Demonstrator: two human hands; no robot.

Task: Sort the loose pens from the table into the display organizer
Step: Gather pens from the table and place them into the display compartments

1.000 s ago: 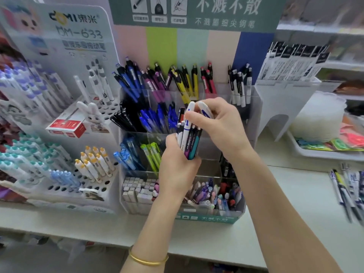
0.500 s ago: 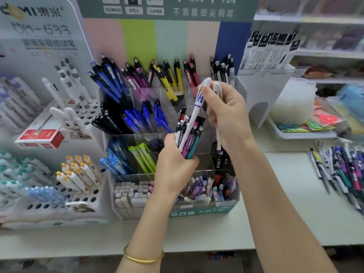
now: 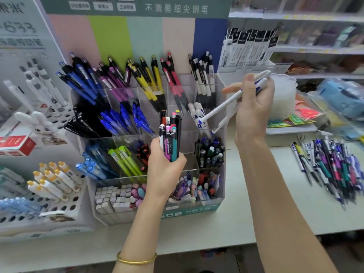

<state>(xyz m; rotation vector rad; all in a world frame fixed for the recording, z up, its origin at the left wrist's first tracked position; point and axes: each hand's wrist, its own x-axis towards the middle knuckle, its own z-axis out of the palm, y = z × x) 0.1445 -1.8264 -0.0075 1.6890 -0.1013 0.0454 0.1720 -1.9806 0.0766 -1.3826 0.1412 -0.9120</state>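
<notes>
My left hand point(image 3: 165, 166) grips an upright bundle of dark pens point(image 3: 171, 134) with coloured tops, in front of the clear display organizer point(image 3: 221, 174). My right hand point(image 3: 254, 107) holds two white pens with blue print point(image 3: 222, 107) slanting down to the left. Their lower ends reach the organizer's right middle compartment, where similar white pens point(image 3: 197, 113) stand. A pile of loose pens point(image 3: 331, 166) lies on the table at the right.
A white peg-hole pen stand point(image 3: 39, 194) with a rabbit figure stands left of the organizer. A white tray point(image 3: 289, 130) with coloured packets and a frosted tub sits behind my right hand. Shelves run along the back right. The table's front edge lies below.
My right hand pulled the white pens out of the bundle and swung right, tilting them down toward the organizer's right compartment. The view shifted right, showing more of the loose pile.
</notes>
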